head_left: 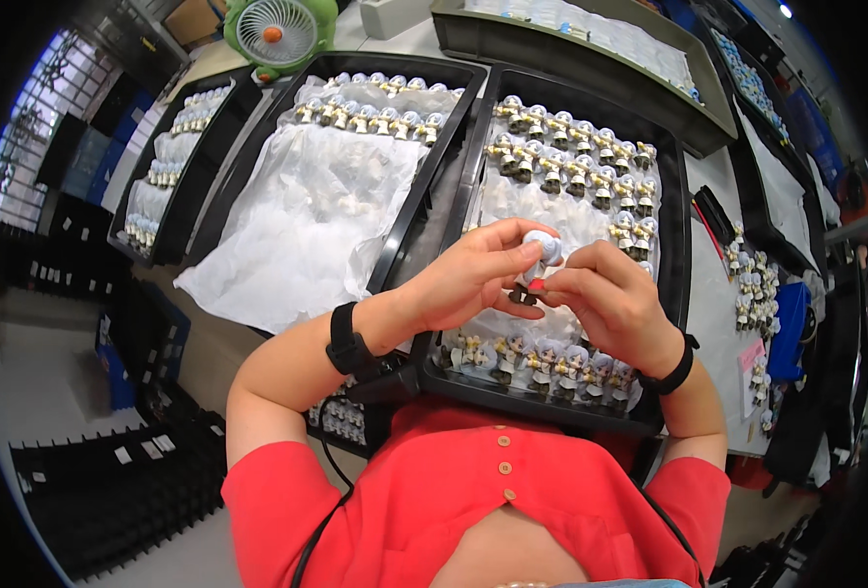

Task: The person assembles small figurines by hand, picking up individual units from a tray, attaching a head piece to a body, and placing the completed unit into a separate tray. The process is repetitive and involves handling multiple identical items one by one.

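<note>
The left hand (463, 279) pinches a pale-haired figurine (544, 248) over a black tray (678, 284); the right hand (615, 299) grips near its base, at a red bit (537, 285) too small to identify. Work looks partway: figurine rows (578, 174) line the tray's far and near ends. Tissue paper (292, 225) drapes a neighbouring tray (397, 240); a green fan (273, 33) stands behind.

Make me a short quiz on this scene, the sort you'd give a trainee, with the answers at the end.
1. True or false: the left hand holds a small figurine above a black tray.
2. What colour is the outer frame of the fan at the top of the picture?
A) Red
B) Green
C) Blue
3. Fill in the blank: around each of the person's wrists is a black ____.

Key: 1. True. 2. B, green. 3. Band.
</note>
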Action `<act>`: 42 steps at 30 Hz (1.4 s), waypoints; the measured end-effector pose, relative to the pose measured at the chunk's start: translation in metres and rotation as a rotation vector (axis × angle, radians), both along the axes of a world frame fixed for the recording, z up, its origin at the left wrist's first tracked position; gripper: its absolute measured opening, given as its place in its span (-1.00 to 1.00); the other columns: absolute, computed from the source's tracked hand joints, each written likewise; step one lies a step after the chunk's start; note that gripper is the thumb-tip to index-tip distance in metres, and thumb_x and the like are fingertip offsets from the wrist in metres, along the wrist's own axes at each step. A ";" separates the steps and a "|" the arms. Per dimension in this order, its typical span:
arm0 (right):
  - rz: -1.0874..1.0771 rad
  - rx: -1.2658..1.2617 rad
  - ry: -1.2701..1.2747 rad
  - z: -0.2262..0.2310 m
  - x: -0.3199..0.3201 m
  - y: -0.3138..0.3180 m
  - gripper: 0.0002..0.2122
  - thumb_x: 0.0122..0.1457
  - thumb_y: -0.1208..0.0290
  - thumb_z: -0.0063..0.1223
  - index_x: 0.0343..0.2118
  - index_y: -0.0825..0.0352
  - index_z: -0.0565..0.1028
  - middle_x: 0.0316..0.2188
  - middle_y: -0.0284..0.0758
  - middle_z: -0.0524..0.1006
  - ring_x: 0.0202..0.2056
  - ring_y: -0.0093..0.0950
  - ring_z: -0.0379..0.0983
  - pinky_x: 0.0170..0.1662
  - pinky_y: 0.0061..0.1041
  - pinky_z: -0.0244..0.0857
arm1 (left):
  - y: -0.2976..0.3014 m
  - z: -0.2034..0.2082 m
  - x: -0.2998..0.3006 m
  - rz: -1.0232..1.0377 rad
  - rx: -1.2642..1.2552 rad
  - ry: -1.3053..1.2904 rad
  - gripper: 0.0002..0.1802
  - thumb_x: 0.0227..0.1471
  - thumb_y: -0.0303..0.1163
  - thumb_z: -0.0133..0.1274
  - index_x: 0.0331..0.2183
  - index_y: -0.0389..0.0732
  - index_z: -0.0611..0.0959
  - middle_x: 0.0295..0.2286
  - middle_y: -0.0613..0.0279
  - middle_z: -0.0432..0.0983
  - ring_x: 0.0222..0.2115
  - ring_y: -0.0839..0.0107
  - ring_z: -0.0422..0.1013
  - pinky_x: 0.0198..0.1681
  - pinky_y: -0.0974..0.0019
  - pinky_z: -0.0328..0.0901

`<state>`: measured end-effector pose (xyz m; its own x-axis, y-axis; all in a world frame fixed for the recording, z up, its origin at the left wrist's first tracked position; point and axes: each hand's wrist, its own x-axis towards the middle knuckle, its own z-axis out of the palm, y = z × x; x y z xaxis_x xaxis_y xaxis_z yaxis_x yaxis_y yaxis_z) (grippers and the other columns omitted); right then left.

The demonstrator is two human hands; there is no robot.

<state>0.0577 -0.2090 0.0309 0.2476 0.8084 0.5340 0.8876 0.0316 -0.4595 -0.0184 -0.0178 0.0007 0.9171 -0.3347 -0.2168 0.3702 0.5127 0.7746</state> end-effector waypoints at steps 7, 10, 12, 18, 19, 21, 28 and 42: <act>-0.337 0.323 0.261 0.027 0.024 -0.040 -0.95 0.05 0.58 0.10 -0.39 0.38 0.51 -0.46 -0.34 0.42 -0.39 -0.55 0.34 -0.32 -0.62 0.22 | 0.003 0.004 0.000 0.109 -0.143 -0.186 -0.52 0.19 -0.26 -0.13 0.10 -0.13 0.20 0.04 0.01 0.21 -0.04 0.09 0.35 -0.08 0.13 0.38; -0.477 0.221 0.174 0.037 0.035 -0.068 -0.95 0.11 0.57 0.04 -0.39 0.42 0.49 -0.45 -0.34 0.43 -0.39 -0.57 0.36 -0.30 -0.64 0.23 | 0.003 0.004 -0.001 0.119 -0.171 -0.209 -0.51 0.18 -0.25 -0.12 0.10 -0.11 0.20 0.04 0.02 0.21 -0.03 0.10 0.34 -0.07 0.11 0.36; -0.634 0.113 0.035 0.039 0.040 -0.094 -0.95 0.10 0.58 0.04 -0.37 0.43 0.47 -0.43 -0.33 0.45 -0.41 -0.56 0.40 -0.31 -0.65 0.26 | 0.002 0.004 0.000 0.114 -0.175 -0.231 -0.51 0.18 -0.25 -0.12 0.10 -0.11 0.20 0.04 0.02 0.21 -0.02 0.09 0.33 -0.05 0.10 0.35; -0.862 -0.030 -0.039 0.018 0.052 -0.149 -0.87 0.03 0.63 0.04 -0.32 0.42 0.47 -0.31 -0.27 0.46 -0.31 -0.43 0.42 -0.22 -0.54 0.29 | 0.000 0.006 -0.002 0.099 -0.164 -0.259 -0.51 0.18 -0.23 -0.12 0.10 -0.09 0.20 0.05 0.04 0.20 0.00 0.08 0.30 0.00 0.08 0.31; -0.858 -0.044 -0.123 0.017 0.049 -0.151 -0.84 0.01 0.63 0.05 -0.30 0.42 0.46 -0.28 -0.25 0.45 -0.27 -0.40 0.42 -0.19 -0.51 0.29 | -0.001 0.006 -0.002 0.097 -0.155 -0.262 -0.51 0.18 -0.22 -0.12 0.11 -0.08 0.20 0.05 0.04 0.20 0.01 0.09 0.30 0.01 0.07 0.30; -0.826 -0.099 -0.019 0.025 0.040 -0.142 -0.72 -0.05 0.61 0.09 -0.20 0.37 0.46 -0.15 -0.20 0.43 -0.12 -0.26 0.39 -0.09 -0.41 0.26 | 0.000 0.004 -0.001 0.093 -0.171 -0.248 -0.50 0.18 -0.21 -0.12 0.11 -0.07 0.19 0.06 0.04 0.20 0.02 0.09 0.29 0.02 0.06 0.28; 0.012 -0.144 -0.144 0.023 -0.015 -0.027 -0.25 -0.17 0.48 0.28 0.17 0.22 0.21 0.16 -0.26 0.22 0.16 -0.20 0.13 0.16 -0.28 0.09 | 0.003 0.017 -0.007 0.079 -0.142 -0.238 -0.50 0.22 -0.24 -0.20 0.14 -0.13 0.14 0.06 0.07 0.22 0.01 0.17 0.30 0.04 0.11 0.27; 0.059 -0.125 0.045 -0.022 0.025 0.007 -0.75 0.02 0.52 0.12 -0.18 0.30 0.48 -0.23 -0.20 0.49 -0.22 -0.23 0.45 -0.15 -0.38 0.35 | 0.173 0.007 0.041 0.605 1.053 -0.052 -0.53 -0.04 -0.24 0.20 -0.10 -0.19 0.44 -0.41 0.28 0.49 -0.47 0.54 0.44 -0.43 0.45 0.30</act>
<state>0.0830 -0.2020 0.0092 0.2195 0.8819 0.4173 0.8642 0.0228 -0.5027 0.0225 0.1556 0.0073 0.8797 0.4684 -0.0827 0.2449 -0.2970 0.9229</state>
